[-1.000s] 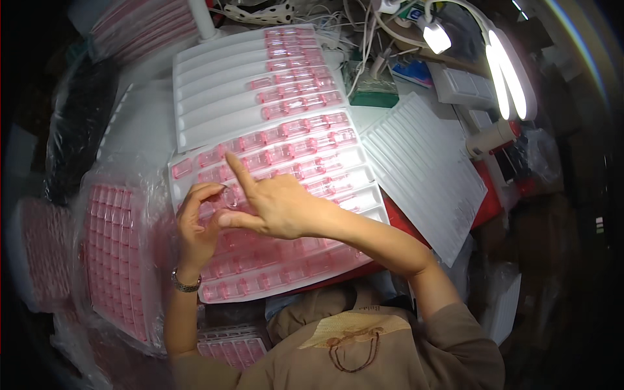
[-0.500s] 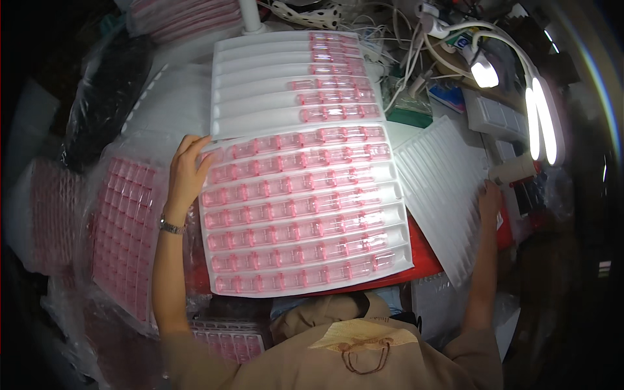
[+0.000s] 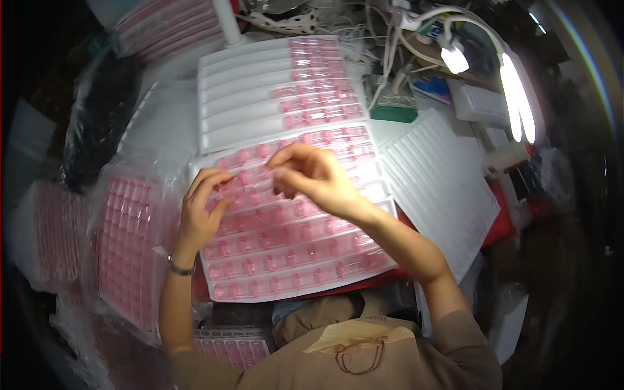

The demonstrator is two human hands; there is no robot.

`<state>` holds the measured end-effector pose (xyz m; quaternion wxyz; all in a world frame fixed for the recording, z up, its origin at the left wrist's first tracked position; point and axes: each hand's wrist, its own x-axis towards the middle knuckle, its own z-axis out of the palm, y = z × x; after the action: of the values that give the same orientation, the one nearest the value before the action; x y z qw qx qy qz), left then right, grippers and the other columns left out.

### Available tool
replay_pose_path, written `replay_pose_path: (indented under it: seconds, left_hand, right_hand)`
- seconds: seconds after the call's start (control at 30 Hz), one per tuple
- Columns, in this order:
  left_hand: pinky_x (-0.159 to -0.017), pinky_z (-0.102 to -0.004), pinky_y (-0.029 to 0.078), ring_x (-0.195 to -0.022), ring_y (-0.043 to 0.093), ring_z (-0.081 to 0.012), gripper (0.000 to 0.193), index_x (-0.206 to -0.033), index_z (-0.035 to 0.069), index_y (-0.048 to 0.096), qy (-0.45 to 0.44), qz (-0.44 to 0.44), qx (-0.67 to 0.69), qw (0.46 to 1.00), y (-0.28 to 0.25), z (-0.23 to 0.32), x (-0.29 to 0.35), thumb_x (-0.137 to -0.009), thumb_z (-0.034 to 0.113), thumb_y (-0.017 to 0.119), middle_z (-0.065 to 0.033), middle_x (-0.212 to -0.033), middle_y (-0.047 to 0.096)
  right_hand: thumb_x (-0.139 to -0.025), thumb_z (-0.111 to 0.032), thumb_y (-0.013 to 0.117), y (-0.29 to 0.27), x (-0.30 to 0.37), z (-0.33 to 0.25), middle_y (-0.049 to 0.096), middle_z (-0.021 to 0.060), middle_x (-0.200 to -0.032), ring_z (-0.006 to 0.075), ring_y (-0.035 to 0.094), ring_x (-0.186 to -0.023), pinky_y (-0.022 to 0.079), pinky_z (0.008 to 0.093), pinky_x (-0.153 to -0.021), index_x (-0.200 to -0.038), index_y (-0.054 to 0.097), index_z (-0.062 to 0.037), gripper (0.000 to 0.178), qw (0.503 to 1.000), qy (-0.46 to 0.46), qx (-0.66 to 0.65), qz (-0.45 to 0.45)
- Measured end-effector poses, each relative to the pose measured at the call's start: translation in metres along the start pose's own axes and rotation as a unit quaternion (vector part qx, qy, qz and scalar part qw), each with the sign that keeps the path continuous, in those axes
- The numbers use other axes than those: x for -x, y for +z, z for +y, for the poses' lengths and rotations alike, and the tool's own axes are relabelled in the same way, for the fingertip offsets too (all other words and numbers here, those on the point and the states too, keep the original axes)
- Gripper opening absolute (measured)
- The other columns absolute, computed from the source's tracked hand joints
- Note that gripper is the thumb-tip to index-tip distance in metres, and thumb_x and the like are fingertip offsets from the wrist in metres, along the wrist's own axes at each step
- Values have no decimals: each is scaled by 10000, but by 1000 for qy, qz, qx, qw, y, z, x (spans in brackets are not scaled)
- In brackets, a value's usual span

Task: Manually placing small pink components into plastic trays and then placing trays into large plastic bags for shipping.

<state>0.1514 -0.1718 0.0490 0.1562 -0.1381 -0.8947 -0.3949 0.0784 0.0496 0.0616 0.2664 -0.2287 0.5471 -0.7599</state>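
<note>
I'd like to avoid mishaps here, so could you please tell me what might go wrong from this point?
The right hand, above the near tray, might brush its pink pieces out of their rows. The far tray holds pieces only toward its right, so those could slide leftward if it tilts. The pale ribbed tray lies askew close to the right elbow, which might knock it.
</note>
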Motion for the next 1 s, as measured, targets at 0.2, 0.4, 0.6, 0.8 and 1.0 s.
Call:
replay_pose_path:
  seconds: [0.2, 0.4, 0.6, 0.8, 1.0]
  left_hand:
    - [-837, -288, 460, -943, 552, -205, 314, -1064, -14, 555, -45, -62, 171, 982, 34, 20, 20, -768, -5, 658, -104, -1037, 535]
    - [-894, -280, 437, -1029, 501, -156, 340, -1145, -14, 489, -146, -73, 442, 882, 80, 25, 11, -840, 37, 630, -78, -1100, 476]
    - [-892, -298, 430, -1005, 520, -208, 271, -1105, -28, 524, -102, 71, 14, 992, 22, -11, -4, -839, -21, 568, -103, -1072, 491]
    - [-821, -333, 434, -946, 536, -296, 319, -1105, -28, 540, -57, -73, -221, 971, -14, -66, -6, -789, -34, 582, -138, -1019, 501]
    - [-790, -323, 447, -918, 548, -286, 321, -1079, -20, 575, -116, -40, -112, 986, 7, -80, -25, -760, -33, 608, -130, -1019, 534]
  right_hand:
    - [-883, -151, 613, 4, 12, 10, 567, 9, -688, 68, 522, -623, 395, 202, -545, -959, 504, 3, 203, 994, -25, 106, -29]
    - [-869, -338, 616, -27, 42, 2, 583, 106, -692, 160, 570, -588, 425, 276, -536, -1067, 493, 4, 414, 933, -1, 359, -21]
    - [-872, -307, 571, -167, 91, -38, 645, 159, -753, 304, 630, -671, 478, 375, -618, -916, 628, -32, 284, 831, -56, 437, 340]
    - [-856, -132, 497, -439, 166, 0, 631, 204, -868, 354, 627, -842, 496, 457, -729, -876, 607, -15, 162, 415, 122, 806, 404]
    - [-834, -40, 494, -457, 166, -3, 653, 157, -877, 260, 637, -747, 498, 403, -626, -969, 572, 4, 163, 485, 39, 778, 397]
